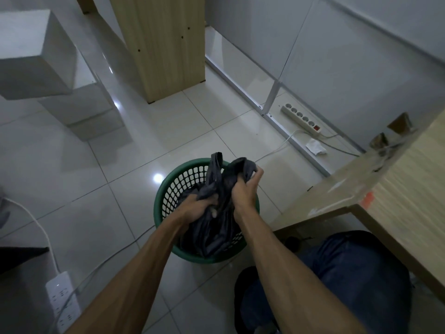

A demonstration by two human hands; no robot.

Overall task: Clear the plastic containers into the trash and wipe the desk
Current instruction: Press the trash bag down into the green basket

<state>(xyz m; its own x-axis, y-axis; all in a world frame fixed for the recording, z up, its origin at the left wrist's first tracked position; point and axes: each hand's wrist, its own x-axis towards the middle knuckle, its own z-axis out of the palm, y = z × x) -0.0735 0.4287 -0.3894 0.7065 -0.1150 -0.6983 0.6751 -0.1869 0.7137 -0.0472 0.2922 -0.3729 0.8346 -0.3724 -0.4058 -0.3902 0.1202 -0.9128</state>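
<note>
A green perforated trash basket (168,196) stands on the tiled floor below me, lined with a dark grey plastic bag (212,235). My left hand (203,208) is closed on a bunched part of the bag near the basket's middle. My right hand (245,189) grips the bag's upper edge, pulling it up above the rim; one bag handle sticks up behind. The wooden desk (409,189) is at the right, its glossy corner next to the basket. No plastic containers are visible; the bag hides the basket's inside.
A white power strip (302,118) and a crumpled tissue (316,146) lie by the wall base. Another power strip (63,301) with cables sits at the lower left. A wooden panel (166,44) and white drawer unit (79,102) stand behind. My knee in jeans (349,273) is at the lower right.
</note>
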